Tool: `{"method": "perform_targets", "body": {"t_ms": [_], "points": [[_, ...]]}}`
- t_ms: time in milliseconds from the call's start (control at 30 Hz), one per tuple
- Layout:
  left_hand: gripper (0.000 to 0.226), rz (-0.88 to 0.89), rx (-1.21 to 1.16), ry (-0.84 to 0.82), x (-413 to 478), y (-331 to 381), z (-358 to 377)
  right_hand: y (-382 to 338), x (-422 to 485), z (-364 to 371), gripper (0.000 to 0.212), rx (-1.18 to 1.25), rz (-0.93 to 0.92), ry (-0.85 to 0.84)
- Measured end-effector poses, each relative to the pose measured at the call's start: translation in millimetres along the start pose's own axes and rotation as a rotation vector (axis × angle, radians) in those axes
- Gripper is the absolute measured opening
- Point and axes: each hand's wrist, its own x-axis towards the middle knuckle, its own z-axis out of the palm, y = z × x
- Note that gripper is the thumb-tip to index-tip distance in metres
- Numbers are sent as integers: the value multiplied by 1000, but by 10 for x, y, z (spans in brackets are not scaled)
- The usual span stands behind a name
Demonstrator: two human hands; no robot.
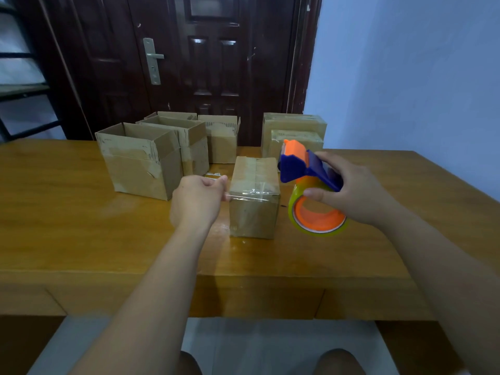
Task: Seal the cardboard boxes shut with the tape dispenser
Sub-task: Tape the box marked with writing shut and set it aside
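Now, the small box (254,212) sits in the middle of the wooden surface (81,226). Its top flaps are down, and a strip of clear tape (249,194) lies across its near top edge. The left hand (198,198) is just beside the box's left side. Its grip is closed on the loose end of the strip, a pinch with the fingertips. The right hand (359,193) is up in the air to the right of the box. Its grip is wrapped round the blue and orange tape dispenser (297,166), and the yellow roll (319,223) hangs under it. I cannot tell if the strip is joined to the roll or cut off.

The box looks light and a bit soft, so a hard push could slide it or dent it. A flat hand on top would probably hold it best. The tape is thin and sticky and may fold onto itself, so it likely needs to be kept pulled tight. The dispenser is hard plastic, and the handle seems the best place to hold it, away from the front end.

Behind on the left stand open boxes (140,163) that are not sealed yet. At the back right are taped boxes (295,131), and it looks like one is in front of the other.
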Motion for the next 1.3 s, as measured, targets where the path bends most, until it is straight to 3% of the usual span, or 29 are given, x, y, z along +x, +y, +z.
{"method": "perform_targets", "body": {"t_ms": [200,400,700,867,1000,1067,1200,1300], "points": [[40,4,-100,-47,48,-25,38,84,30,17,81,13,28,-20],[33,-121,-346,-124,27,-67,68,196,36,118,82,66,47,-66],[32,-147,-260,-139,9,-51,100,205,64,301,85,55,35,-103],[11,-294,-307,-206,-163,-189,219,172,81,262,86,50,47,-127],[45,-35,-435,-76,-337,-215,228,164,117,297,75,29,49,-131],[49,49,-490,-127,-455,-228,241,176,123,331,73,46,59,-116],[47,204,-384,-176,-502,-423,262,144,107,354,72,52,68,-105],[95,197,-296,-365,-438,-508,251,128,91,392,75,82,70,-89]]}}
